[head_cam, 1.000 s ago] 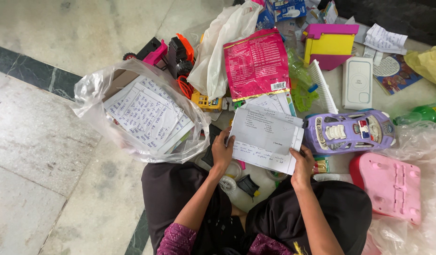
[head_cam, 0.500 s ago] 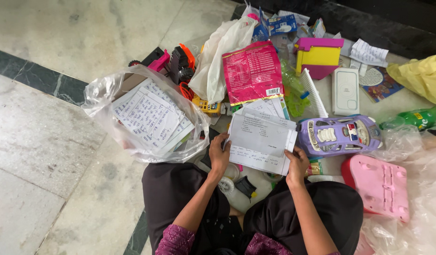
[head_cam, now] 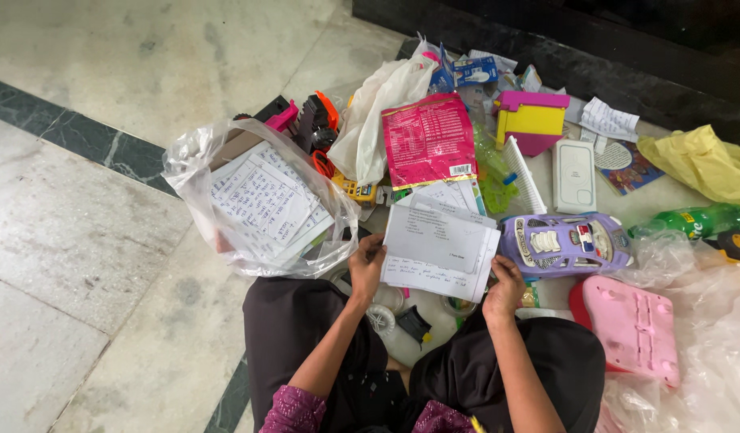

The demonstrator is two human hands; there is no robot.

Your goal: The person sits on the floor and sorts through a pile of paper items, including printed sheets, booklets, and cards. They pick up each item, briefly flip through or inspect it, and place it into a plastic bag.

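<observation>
Sheaf of loose white papers is held at frame centre, above the lap. Left hand is closed on its left edge; right hand is closed on the lower right corner, thumb on top.

Risks, as judged:
- Sheets are thin, limp and unbound; only edge and corner are pinched, so inner sheets could slide out and drop into the clutter on the floor.
- A crease or tear is possible if the two hands pull apart.
- Clear plastic bag, centre left, is slack and crinkled, mouth open; the handwritten pages inside could spill if it is nudged.

Surroundings: purple toy car, hard glossy plastic, just right of the sheaf. Pink moulded plastic piece at lower right. Pink foil pouch above, shiny and wrinkled. Floor is polished stone, slippery for paper.
</observation>
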